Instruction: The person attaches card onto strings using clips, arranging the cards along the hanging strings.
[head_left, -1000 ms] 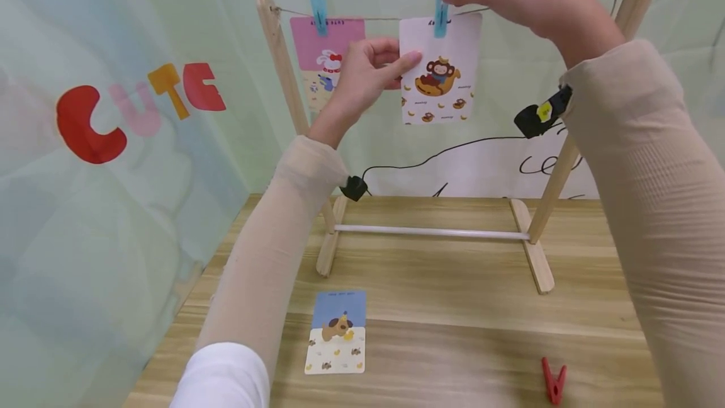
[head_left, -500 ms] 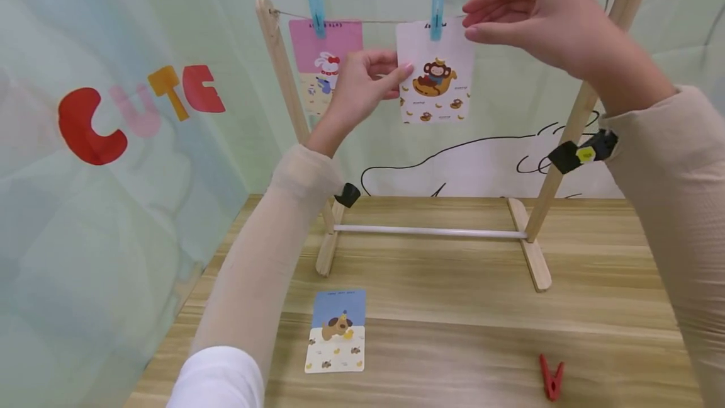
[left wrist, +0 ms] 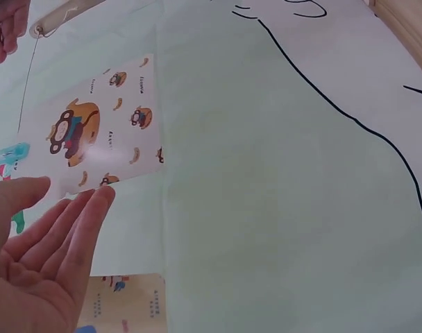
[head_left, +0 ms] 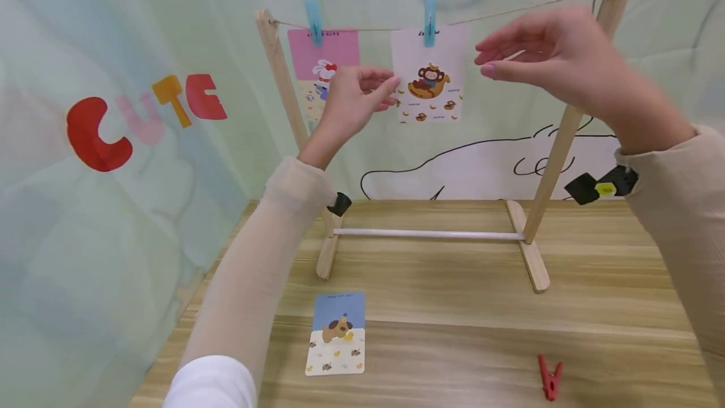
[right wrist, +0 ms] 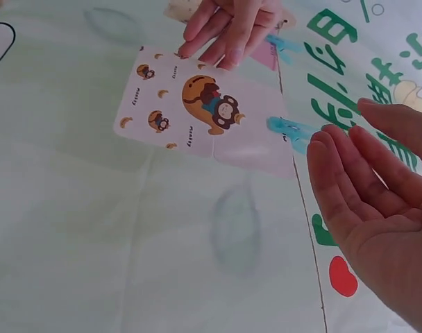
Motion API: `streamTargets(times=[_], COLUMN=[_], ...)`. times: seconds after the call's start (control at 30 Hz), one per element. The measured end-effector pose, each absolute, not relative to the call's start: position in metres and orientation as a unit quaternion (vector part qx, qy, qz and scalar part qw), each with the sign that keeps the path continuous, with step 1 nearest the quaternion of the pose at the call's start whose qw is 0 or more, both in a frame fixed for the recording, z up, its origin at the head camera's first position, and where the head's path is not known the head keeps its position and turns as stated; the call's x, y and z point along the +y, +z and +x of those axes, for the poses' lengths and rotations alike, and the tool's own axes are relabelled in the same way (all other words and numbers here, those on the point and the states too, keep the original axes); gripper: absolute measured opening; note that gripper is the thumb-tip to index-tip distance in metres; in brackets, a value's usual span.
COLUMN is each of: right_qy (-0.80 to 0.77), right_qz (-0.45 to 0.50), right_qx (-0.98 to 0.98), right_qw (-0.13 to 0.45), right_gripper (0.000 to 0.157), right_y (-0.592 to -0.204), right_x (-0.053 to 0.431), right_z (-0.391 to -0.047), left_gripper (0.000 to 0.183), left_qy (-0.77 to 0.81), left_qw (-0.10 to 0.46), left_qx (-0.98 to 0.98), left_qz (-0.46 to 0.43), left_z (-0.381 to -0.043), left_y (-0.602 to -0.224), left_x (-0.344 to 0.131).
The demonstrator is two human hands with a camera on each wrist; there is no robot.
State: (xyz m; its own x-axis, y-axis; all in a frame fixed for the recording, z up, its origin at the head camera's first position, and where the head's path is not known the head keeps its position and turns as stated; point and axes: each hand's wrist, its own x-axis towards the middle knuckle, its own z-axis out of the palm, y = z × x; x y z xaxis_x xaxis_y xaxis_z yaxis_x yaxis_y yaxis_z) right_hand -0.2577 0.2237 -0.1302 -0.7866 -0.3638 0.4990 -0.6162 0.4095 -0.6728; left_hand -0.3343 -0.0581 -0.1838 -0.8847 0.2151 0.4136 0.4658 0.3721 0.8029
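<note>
see monkey card hanging lengthwise, just right of fingertips of left hand, farther from right hand; with both loosely parted, empty.

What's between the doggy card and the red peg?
Only bare tabletop lies between the doggy card and red peg, in the head view.

Head: forward, down; wrists: nearer, sharing monkey card.

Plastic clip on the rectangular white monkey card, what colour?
Light blue; the clip shows best in the head view.
</note>
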Motion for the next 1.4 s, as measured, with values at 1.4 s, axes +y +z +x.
streamTargets(times=[1.4], right_qy=[0.409], right_qz=[0.284], right_qx=[-0.867], right_qw=[-0.024], right_gripper=[0.026], right_y=[-0.240], right_x=[0.322], right_z=[-0.233], left_gripper=[0.028], left_qy=[-0.450], left_qw=[-0.078], left_qx=[-0.855], left_qz=[-0.245], left_z=[-0.307], left_y=[-0.269], left_x=[-0.128])
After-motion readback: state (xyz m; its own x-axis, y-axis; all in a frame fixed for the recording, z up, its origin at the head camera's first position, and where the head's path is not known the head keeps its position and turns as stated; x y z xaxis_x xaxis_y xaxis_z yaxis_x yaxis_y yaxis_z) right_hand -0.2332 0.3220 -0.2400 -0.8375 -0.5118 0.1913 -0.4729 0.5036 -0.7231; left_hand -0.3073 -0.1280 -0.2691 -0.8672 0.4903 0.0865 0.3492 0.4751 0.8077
